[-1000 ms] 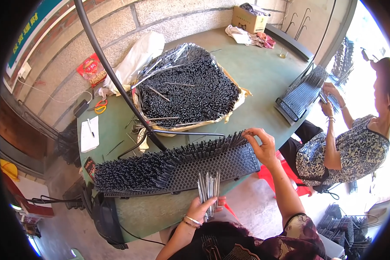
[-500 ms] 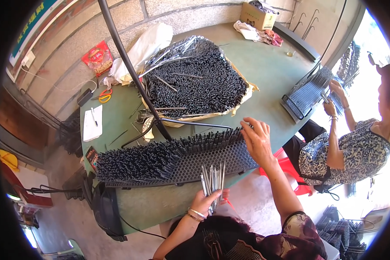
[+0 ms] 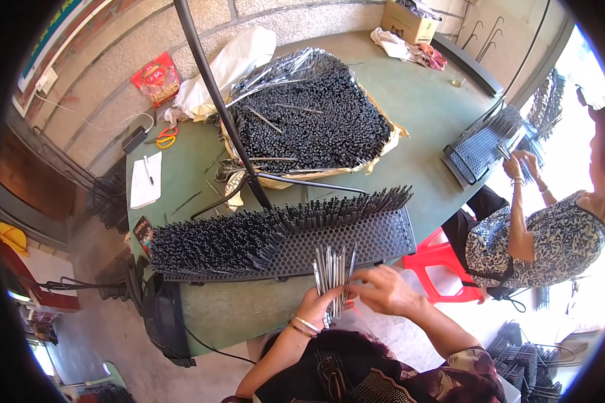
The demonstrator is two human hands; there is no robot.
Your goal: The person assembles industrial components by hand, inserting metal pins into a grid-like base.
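Note:
My left hand (image 3: 316,305) is wrapped round an upright bundle of thin silvery metal rods (image 3: 331,272) near the table's front edge. At the bundle's right side, the bent fingers of my right hand (image 3: 386,290) close on a metal rod (image 3: 351,258) that leans slightly away from the others. Just beyond my hands lies a long black perforated rack (image 3: 376,243). Dark rods (image 3: 208,238) stand packed in its left part and along its back rows, while the front right holes are bare.
Behind the rack, a paper-lined box (image 3: 386,138) is filled with many upright dark rods. A black post (image 3: 212,87) rises between rack and box. Orange scissors (image 3: 167,138) and a paper sheet with a pen (image 3: 146,185) lie left. A co-worker (image 3: 531,232) handles another rack (image 3: 477,151) at right.
My right hand has come from the rack's right end down and left to the rods in my left hand. The rack's right end, covered before, now shows.

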